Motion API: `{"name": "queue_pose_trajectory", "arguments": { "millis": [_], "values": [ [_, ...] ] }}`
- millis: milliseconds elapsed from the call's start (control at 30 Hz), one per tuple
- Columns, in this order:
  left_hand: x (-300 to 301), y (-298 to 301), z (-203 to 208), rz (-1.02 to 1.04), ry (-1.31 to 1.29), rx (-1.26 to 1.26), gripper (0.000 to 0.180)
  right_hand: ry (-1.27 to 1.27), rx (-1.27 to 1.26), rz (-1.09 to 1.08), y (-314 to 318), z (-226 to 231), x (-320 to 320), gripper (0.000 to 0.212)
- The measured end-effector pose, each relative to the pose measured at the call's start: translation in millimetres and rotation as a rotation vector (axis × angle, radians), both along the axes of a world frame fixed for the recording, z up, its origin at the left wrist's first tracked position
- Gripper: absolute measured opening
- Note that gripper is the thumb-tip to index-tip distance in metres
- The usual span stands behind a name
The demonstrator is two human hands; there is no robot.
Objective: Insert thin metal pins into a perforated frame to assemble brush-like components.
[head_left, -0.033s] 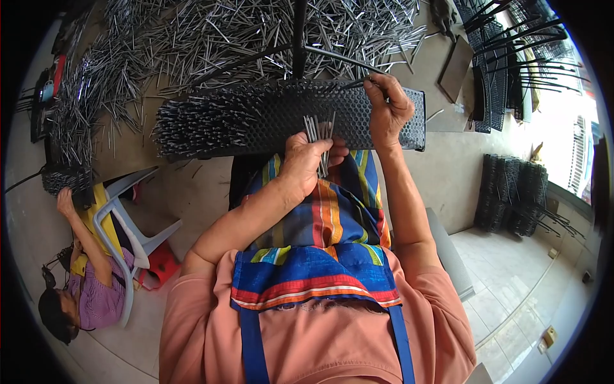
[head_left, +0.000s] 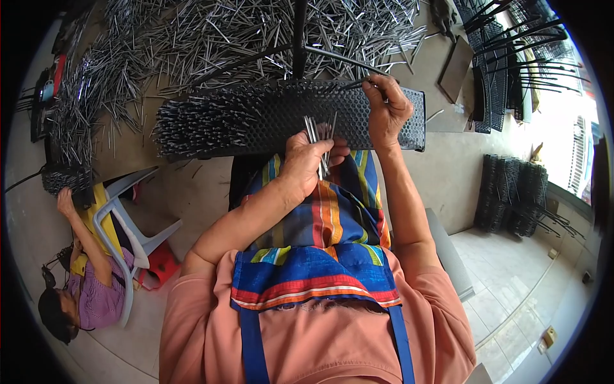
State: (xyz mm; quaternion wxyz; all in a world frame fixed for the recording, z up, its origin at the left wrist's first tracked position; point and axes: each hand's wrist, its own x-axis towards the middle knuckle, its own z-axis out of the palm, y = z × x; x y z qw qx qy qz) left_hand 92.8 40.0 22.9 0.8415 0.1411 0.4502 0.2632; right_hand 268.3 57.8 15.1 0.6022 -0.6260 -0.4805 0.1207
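Note:
A bundle of thin metal rods (head_left: 313,131) stands in my left hand (head_left: 307,157), its fingers closed round them. That hand is just over the near edge of a long black panel full of round holes (head_left: 348,118). Dark rods (head_left: 201,125) stand densely packed in the panel's left part, while its right part shows open holes. At the panel's far right edge is my right hand (head_left: 390,109), thumb and fingers pinched together. What lies between those fingertips is too small and dark to make out.
Loose metal rods (head_left: 236,38) cover the table beyond the panel. A dark upright post (head_left: 299,38) with slanting struts rises behind it. Wire racks (head_left: 505,64) are at the far right, black bundles (head_left: 511,192) below. At left, another person (head_left: 96,288) works by a plastic chair (head_left: 121,224).
The rods in my left hand have shifted slightly against one another. My right hand has barely moved.

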Motion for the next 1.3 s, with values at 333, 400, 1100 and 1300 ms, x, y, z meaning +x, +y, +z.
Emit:
{"name": "queue_pose_trajectory", "arguments": {
  "millis": [333,400,1100,1300],
  "values": [
    [-3,-1,-4,-0.011,0.066,-0.001,0.012,-0.262,-0.108,-0.021,5,-8,-14,0.014],
    [-2,0,-2,0.063,0.057,-0.020,0.007,-0.301,-0.116,0.008,5,-6,-11,0.014],
    [-16,3,-6,-0.055,-0.133,-0.030,0.014,0.467,-0.670,0.294,-34,23,-31,0.006],
    [-21,-1,-5,0.109,-0.048,0.002,0.010,0.655,-0.569,0.222,-29,20,-32,0.008]
  ]
}}
